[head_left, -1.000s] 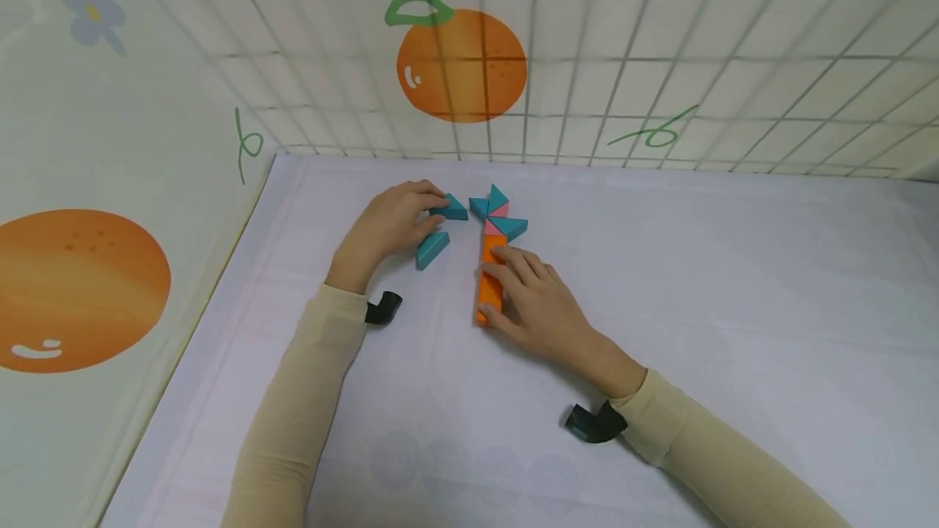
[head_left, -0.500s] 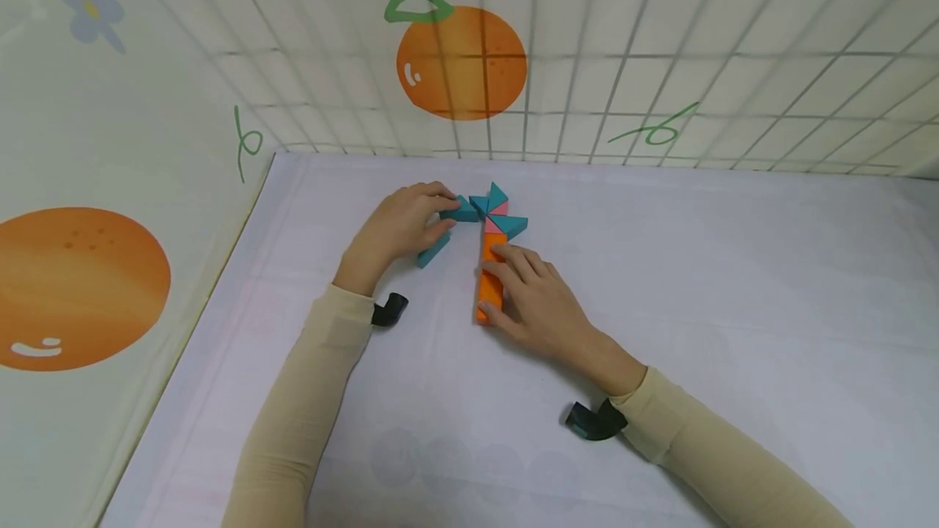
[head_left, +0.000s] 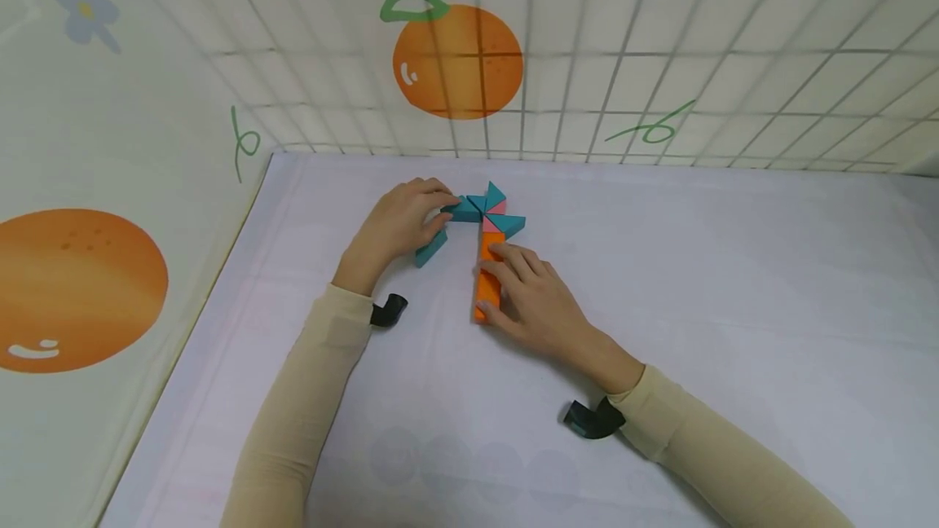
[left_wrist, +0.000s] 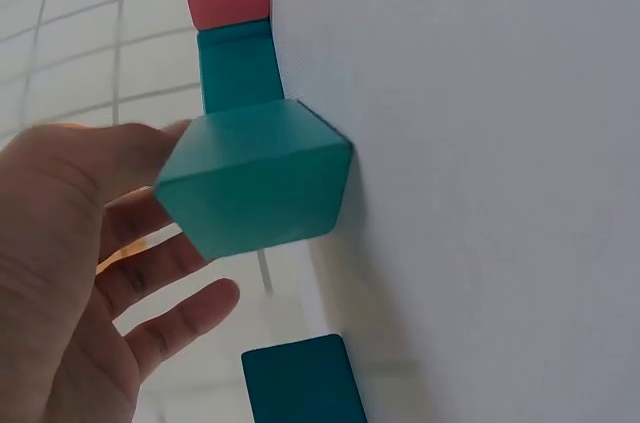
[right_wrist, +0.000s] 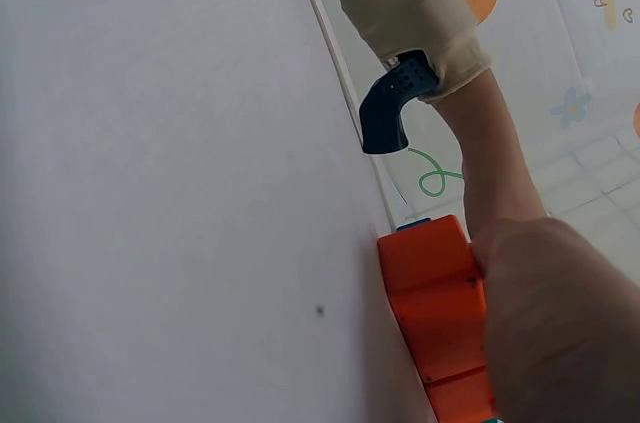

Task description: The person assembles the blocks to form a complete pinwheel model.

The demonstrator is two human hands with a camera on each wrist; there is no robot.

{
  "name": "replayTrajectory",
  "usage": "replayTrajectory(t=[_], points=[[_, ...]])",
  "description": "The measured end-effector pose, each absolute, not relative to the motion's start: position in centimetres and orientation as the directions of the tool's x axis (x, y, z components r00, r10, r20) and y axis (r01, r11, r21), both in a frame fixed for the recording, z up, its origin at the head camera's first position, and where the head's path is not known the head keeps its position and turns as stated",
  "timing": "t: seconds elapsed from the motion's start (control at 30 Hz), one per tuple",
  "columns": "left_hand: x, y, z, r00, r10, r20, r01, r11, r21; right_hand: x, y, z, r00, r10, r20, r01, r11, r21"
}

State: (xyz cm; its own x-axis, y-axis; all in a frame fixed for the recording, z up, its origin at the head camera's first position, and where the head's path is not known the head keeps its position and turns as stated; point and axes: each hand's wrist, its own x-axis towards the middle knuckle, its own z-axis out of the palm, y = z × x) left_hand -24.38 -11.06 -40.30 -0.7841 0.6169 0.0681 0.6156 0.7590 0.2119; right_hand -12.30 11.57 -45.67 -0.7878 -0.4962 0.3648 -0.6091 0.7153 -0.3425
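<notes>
Teal triangular blocks [head_left: 466, 213], smooth orange blocks [head_left: 487, 290], matte pale tabletop [head_left: 704, 283]

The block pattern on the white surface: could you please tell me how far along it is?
Already laid: the orange column, with pink triangles and teal triangles fanned at its far end. In hand: the left hand holds a teal piece at the fan's left side; the right hand touches the column. Apparently left: the loose teal block, lying apart from the fan.
</notes>
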Motion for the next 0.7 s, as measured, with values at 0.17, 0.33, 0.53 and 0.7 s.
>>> replayTrajectory(t=[0.17, 0.33, 0.53, 0.7], points=[[-24.50, -11.48, -40.38, -0.784, 0.616, 0.079, 0.617, 0.757, 0.213, -12.30, 11.43, -45.64, -0.792, -0.494, 0.357, -0.604, 0.719, -0.345], [-24.56, -11.45, -40.41, -0.776, 0.626, 0.071, 0.624, 0.748, 0.227, -12.33, 11.42, -45.69, -0.792, -0.495, 0.357, -0.604, 0.720, -0.343], [-24.56, -11.17, -40.43, -0.772, 0.632, 0.068, 0.628, 0.740, 0.241, -12.31, 11.47, -45.68, -0.796, -0.490, 0.355, -0.599, 0.722, -0.347], [-24.46, -11.00, -40.35, -0.772, 0.631, 0.068, 0.627, 0.740, 0.245, -12.32, 11.52, -45.71, -0.791, -0.493, 0.363, -0.605, 0.717, -0.345]])
